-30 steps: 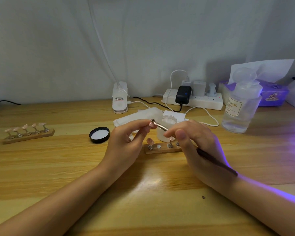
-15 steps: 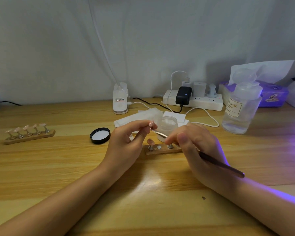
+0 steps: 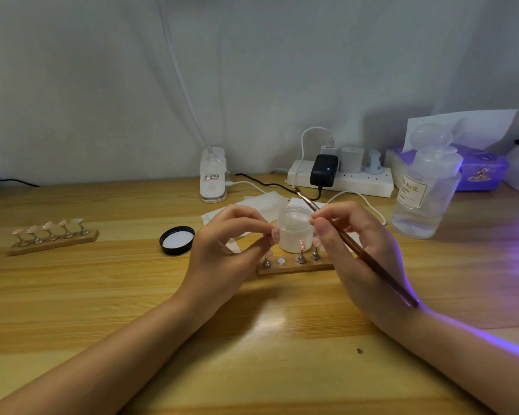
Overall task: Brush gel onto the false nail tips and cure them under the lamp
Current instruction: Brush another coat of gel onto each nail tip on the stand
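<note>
Lifting brush off nail tip, tilted up

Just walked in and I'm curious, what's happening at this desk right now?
A person is doing gel work on false nail tips. The left hand pinches one nail tip beside the open gel jar, while the right hand holds a brush angled over the jar. A wooden stand below holds two more tips; another full stand sits far left.

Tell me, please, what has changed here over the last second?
The right hand swung the brush away from the nail tip, its bristles now pointing past the jar. The left hand still pinches that tip. Both wooden holders and the lid stayed put.
</note>
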`<action>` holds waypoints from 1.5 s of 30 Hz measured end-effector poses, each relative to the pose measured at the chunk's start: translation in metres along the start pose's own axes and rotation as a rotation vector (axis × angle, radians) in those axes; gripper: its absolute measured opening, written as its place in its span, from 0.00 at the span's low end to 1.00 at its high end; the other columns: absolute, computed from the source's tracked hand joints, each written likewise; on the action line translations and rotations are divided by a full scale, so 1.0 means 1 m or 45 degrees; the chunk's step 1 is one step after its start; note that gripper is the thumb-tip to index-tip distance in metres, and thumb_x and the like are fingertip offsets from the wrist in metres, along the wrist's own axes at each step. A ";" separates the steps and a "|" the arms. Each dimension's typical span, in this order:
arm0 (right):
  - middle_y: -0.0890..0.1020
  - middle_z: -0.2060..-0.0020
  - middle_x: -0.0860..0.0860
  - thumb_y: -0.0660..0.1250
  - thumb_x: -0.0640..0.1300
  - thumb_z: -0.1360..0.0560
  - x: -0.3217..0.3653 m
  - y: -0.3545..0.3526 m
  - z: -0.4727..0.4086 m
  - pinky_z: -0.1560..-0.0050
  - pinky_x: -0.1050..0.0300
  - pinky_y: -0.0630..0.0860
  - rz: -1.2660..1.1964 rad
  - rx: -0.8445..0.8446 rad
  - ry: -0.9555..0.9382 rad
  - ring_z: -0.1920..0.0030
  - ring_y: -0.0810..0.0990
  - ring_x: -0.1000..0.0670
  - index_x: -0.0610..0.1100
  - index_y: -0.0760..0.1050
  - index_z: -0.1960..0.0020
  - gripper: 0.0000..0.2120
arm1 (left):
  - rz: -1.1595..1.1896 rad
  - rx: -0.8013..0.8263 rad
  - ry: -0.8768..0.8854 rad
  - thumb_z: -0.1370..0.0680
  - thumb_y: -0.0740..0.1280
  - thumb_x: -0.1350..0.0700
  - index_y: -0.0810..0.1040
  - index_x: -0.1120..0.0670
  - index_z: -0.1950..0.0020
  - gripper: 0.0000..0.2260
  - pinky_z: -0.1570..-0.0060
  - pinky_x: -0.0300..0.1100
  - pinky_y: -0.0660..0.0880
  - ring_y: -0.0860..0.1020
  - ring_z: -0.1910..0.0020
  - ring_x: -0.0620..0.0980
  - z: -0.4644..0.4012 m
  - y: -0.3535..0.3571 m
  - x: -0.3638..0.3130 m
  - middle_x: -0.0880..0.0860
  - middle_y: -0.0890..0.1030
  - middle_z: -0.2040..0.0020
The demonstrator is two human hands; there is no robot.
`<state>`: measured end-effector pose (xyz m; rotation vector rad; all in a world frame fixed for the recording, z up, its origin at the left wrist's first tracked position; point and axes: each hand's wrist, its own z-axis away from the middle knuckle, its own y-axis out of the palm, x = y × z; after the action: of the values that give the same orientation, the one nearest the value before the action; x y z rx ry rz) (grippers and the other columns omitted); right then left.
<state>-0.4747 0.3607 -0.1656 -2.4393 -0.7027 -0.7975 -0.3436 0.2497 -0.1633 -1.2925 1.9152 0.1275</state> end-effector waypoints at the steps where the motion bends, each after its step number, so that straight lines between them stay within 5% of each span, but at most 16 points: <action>1: 0.78 0.60 0.59 0.59 0.52 0.27 0.000 0.000 0.000 0.57 0.71 0.71 0.004 -0.009 0.009 0.58 0.76 0.61 0.56 0.72 0.54 0.04 | 0.010 0.013 -0.012 0.32 0.71 0.59 0.81 0.53 0.56 0.06 0.56 0.31 0.72 0.77 0.57 0.42 0.000 -0.001 -0.001 0.49 0.79 0.58; 10: 0.79 0.61 0.55 0.61 0.47 0.26 0.001 -0.001 -0.001 0.59 0.70 0.72 -0.076 -0.087 0.135 0.59 0.77 0.59 0.55 0.72 0.55 0.03 | -0.042 0.128 -0.186 0.33 0.72 0.52 0.80 0.46 0.61 0.03 0.54 0.29 0.70 0.77 0.57 0.41 -0.002 0.006 -0.006 0.41 0.80 0.63; 15: 0.79 0.60 0.56 0.60 0.48 0.26 0.002 -0.001 -0.001 0.60 0.63 0.75 -0.055 -0.075 0.145 0.58 0.77 0.58 0.55 0.72 0.56 0.03 | -0.112 0.158 -0.282 0.33 0.74 0.53 0.78 0.43 0.60 0.07 0.47 0.59 0.72 0.76 0.55 0.45 0.001 0.009 -0.002 0.41 0.79 0.63; 19: 0.79 0.60 0.57 0.60 0.48 0.26 0.002 0.000 -0.002 0.58 0.66 0.73 -0.051 -0.073 0.137 0.57 0.77 0.59 0.56 0.72 0.56 0.04 | -0.145 0.194 -0.336 0.34 0.75 0.54 0.77 0.42 0.56 0.12 0.46 0.64 0.70 0.75 0.60 0.41 0.000 0.011 -0.002 0.40 0.78 0.64; 35: 0.79 0.61 0.56 0.60 0.48 0.26 0.003 -0.002 -0.002 0.61 0.58 0.76 -0.053 -0.075 0.159 0.58 0.77 0.58 0.56 0.72 0.56 0.04 | -0.160 0.294 -0.447 0.39 0.73 0.42 0.76 0.43 0.58 0.14 0.44 0.60 0.70 0.75 0.57 0.43 0.001 0.012 -0.001 0.43 0.79 0.59; 42: 0.79 0.60 0.57 0.59 0.48 0.26 0.003 -0.002 -0.001 0.58 0.54 0.77 -0.057 -0.074 0.193 0.57 0.77 0.57 0.56 0.72 0.57 0.04 | -0.217 0.357 -0.483 0.35 0.76 0.52 0.76 0.46 0.57 0.12 0.59 0.38 0.73 0.74 0.61 0.40 -0.002 0.006 0.002 0.45 0.79 0.60; 45: 0.79 0.60 0.59 0.59 0.48 0.26 0.001 -0.002 -0.002 0.54 0.61 0.75 -0.048 -0.060 0.184 0.55 0.77 0.59 0.56 0.72 0.56 0.04 | -0.264 0.436 -0.529 0.34 0.76 0.52 0.76 0.45 0.57 0.12 0.61 0.33 0.71 0.72 0.64 0.38 -0.006 -0.002 0.002 0.42 0.79 0.61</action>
<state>-0.4760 0.3620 -0.1631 -2.3874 -0.6837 -1.0048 -0.3456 0.2447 -0.1603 -1.1201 1.3735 -0.0365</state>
